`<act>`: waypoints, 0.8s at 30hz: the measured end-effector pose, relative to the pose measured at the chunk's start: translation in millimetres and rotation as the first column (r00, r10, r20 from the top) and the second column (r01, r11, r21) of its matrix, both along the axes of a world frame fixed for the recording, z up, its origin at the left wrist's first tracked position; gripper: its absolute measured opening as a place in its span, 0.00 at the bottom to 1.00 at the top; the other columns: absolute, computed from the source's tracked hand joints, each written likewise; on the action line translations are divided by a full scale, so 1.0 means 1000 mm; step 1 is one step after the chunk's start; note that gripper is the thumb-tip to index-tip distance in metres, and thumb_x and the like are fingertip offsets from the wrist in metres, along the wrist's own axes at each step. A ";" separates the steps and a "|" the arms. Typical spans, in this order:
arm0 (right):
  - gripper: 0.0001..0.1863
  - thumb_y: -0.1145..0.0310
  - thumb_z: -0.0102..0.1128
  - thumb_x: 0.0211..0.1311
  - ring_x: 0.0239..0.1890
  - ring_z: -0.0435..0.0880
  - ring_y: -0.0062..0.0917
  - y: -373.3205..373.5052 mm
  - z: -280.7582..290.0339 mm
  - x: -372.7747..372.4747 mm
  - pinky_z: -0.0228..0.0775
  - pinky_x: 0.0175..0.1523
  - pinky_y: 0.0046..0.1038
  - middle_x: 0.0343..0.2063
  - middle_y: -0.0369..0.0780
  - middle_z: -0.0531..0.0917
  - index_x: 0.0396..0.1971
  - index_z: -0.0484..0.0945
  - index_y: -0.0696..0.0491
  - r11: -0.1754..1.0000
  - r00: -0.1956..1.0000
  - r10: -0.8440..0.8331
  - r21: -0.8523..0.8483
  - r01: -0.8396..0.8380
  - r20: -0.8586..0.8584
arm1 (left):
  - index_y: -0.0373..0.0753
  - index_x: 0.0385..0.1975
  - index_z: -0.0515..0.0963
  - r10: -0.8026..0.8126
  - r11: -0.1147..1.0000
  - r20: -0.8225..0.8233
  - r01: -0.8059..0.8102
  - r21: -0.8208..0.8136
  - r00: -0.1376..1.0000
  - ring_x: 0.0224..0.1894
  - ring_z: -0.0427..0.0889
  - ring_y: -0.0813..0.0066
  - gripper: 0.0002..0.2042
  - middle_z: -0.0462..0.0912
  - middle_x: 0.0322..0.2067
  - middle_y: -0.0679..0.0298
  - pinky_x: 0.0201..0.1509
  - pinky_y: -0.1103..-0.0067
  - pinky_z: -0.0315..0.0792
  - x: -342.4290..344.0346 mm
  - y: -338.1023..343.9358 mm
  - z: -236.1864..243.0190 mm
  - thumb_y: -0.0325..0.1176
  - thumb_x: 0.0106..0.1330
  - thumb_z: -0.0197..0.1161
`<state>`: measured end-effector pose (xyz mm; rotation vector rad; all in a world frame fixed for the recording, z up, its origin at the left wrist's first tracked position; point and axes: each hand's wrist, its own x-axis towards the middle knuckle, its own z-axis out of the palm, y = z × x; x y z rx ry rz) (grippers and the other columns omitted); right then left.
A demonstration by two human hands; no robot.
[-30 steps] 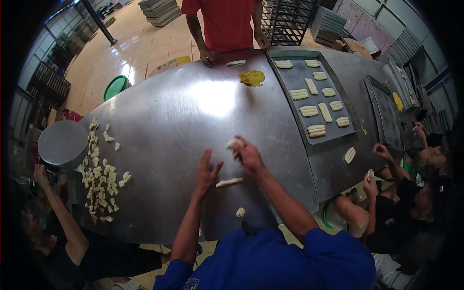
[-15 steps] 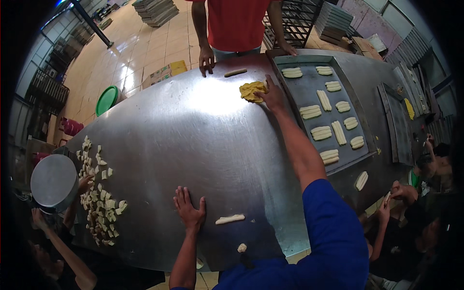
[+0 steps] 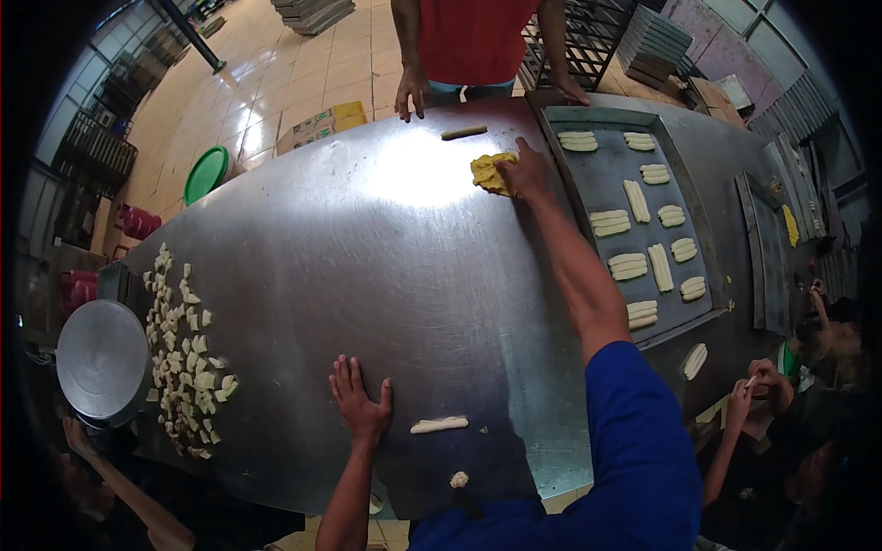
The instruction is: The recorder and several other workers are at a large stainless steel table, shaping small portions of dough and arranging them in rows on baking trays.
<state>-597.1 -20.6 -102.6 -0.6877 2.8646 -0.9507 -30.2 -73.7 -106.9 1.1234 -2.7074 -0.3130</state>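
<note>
My left hand (image 3: 361, 404) lies flat on the metal table, fingers spread and holding nothing. To its right is a pale strip of dough (image 3: 439, 425), and a small round lump of dough (image 3: 459, 479) sits nearer to me. My right arm reaches far across the table. The fingers of my right hand (image 3: 525, 174) are bent onto the right edge of a soft, lumpy yellow mass (image 3: 491, 174), and one finger points away from it. The fingertips are partly hidden in the mass. Just beyond lies a thin brownish stick (image 3: 464, 133).
A large tray (image 3: 576, 207) with several ridged dough pieces stands at the right. Many cut dough pieces (image 3: 188, 367) lie at the left beside a round metal pan (image 3: 103, 358). A person in red (image 3: 478, 41) stands across the table. Other people work at both lower sides.
The whole view has shifted slightly, so the far things sit farther right. My right hand stays at the yellow mass, its fingers more bent onto it. At the left, another person's hand has left the dough pieces.
</note>
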 end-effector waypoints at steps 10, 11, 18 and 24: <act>0.39 0.48 0.78 0.56 0.36 0.84 0.22 0.017 0.018 0.016 0.78 0.38 0.25 0.39 0.39 0.85 0.61 0.76 0.56 0.667 0.801 0.186 -0.671 0.322 0.569 | 0.35 0.72 0.62 -0.019 0.999 -0.026 0.020 0.025 0.999 0.79 0.52 0.54 0.39 0.57 0.75 0.50 0.82 0.58 0.43 -0.006 0.007 -0.002 0.52 0.67 0.63; 0.25 0.50 0.67 0.70 0.29 0.74 0.12 0.009 0.046 0.055 0.67 0.29 0.16 0.33 0.31 0.78 0.56 0.77 0.53 0.509 0.660 0.458 -0.785 0.354 0.595 | 0.35 0.72 0.62 0.012 1.000 -0.008 -0.012 0.017 1.000 0.79 0.52 0.54 0.39 0.57 0.75 0.50 0.82 0.58 0.43 0.010 0.005 -0.001 0.52 0.67 0.63; 0.16 0.59 0.52 0.80 0.23 0.66 0.08 0.096 0.141 0.206 0.57 0.25 0.14 0.34 0.28 0.75 0.59 0.70 0.50 0.449 0.384 0.721 -0.811 0.375 0.577 | 0.35 0.73 0.61 -0.048 0.999 -0.074 0.049 0.017 0.996 0.79 0.51 0.54 0.39 0.56 0.76 0.50 0.82 0.59 0.41 0.011 0.010 -0.005 0.51 0.67 0.64; 0.14 0.62 0.48 0.81 0.17 0.65 0.04 0.152 0.125 0.335 0.55 0.20 0.12 0.38 0.29 0.77 0.55 0.72 0.54 0.519 -0.045 0.828 -0.733 0.441 0.559 | 0.32 0.66 0.72 0.376 0.068 -0.191 0.178 0.982 0.907 0.67 0.73 0.55 0.32 0.73 0.67 0.50 0.72 0.61 0.67 -0.005 -0.007 0.053 0.54 0.74 0.58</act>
